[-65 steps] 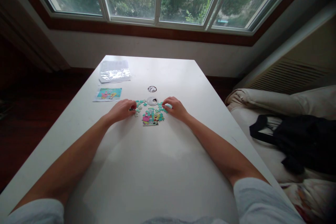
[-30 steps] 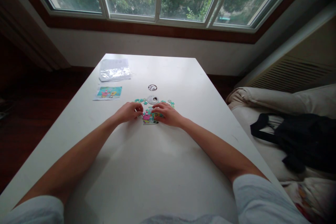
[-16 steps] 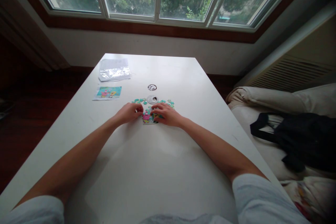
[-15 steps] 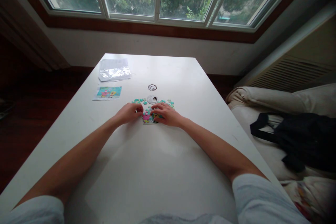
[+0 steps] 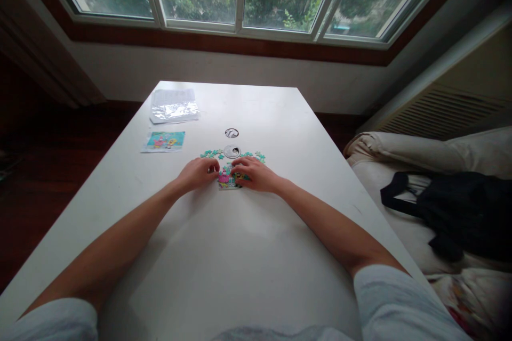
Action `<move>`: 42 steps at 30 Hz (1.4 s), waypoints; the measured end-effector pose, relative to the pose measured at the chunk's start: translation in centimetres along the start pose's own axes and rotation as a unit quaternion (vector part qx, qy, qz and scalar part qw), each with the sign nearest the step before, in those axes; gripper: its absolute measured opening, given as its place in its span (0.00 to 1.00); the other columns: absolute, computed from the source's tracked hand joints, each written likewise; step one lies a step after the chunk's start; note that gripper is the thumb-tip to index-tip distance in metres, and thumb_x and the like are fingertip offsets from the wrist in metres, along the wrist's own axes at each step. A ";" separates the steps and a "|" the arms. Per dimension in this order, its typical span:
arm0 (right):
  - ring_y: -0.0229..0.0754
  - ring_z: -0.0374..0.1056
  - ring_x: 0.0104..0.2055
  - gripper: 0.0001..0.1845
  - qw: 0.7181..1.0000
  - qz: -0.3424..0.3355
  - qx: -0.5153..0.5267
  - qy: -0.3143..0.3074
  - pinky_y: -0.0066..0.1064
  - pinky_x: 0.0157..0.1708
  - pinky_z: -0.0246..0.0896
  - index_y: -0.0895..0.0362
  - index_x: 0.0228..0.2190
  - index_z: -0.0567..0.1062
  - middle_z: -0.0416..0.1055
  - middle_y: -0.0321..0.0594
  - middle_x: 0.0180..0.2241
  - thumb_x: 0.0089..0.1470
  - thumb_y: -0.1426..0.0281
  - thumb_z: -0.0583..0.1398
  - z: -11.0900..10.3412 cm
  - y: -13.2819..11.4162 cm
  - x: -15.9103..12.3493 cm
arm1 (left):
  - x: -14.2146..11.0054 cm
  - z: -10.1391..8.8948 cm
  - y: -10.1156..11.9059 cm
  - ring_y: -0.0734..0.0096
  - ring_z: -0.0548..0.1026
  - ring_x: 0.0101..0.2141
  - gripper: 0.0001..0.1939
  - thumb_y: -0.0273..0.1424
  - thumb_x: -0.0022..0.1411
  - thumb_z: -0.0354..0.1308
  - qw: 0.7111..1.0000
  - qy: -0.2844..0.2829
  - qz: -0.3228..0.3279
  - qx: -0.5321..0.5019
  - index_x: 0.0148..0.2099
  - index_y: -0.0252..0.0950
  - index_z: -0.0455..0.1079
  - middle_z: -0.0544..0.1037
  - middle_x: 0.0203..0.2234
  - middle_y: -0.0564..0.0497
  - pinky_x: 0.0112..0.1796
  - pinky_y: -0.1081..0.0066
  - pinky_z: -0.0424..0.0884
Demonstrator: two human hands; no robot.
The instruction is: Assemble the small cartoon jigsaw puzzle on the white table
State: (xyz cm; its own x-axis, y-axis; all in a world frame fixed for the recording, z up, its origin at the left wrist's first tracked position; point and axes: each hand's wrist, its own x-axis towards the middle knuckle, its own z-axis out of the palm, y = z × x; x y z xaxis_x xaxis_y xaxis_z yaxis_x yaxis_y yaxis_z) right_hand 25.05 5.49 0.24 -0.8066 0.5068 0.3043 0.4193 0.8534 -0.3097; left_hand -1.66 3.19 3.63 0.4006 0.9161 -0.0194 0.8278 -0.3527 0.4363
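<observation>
1. Jigsaw puzzle (image 5: 224, 179), head view — partly assembled, flat on white table (image 5: 232, 256), between both hands.
2. Left hand (image 5: 199, 173) at puzzle's left edge, thumb and fingers curled close; can't tell if a piece is pinched.
3. Right hand (image 5: 260, 174) over puzzle's right part, hiding some of it — grip can't be told.
4. Loose green pieces (image 5: 261, 157) just beyond, both sides of round disc (image 5: 229, 152).
5. Picture sheet (image 5: 164, 141) farther left.
</observation>
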 end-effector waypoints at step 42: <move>0.47 0.65 0.48 0.11 1.000 0.021 -0.008 -0.007 0.39 0.51 0.56 0.55 0.34 0.73 0.71 0.45 0.48 0.60 0.62 0.66 -1.0 0.7 -0.3 | 0.6 0.8 -1.1 0.66 0.74 0.38 0.06 0.29 0.68 0.56 0.972 0.035 0.230 0.038 0.40 0.39 0.76 0.78 0.34 0.50 0.42 0.68 0.66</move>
State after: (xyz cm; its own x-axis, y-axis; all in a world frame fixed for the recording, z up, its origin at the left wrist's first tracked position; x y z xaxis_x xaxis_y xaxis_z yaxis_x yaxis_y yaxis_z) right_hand 26.04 6.07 0.79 -0.7945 0.5397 0.2783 0.4592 0.8339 -0.3063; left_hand -1.96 3.98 2.42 0.7097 0.6674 0.2254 0.5946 -0.7391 0.3165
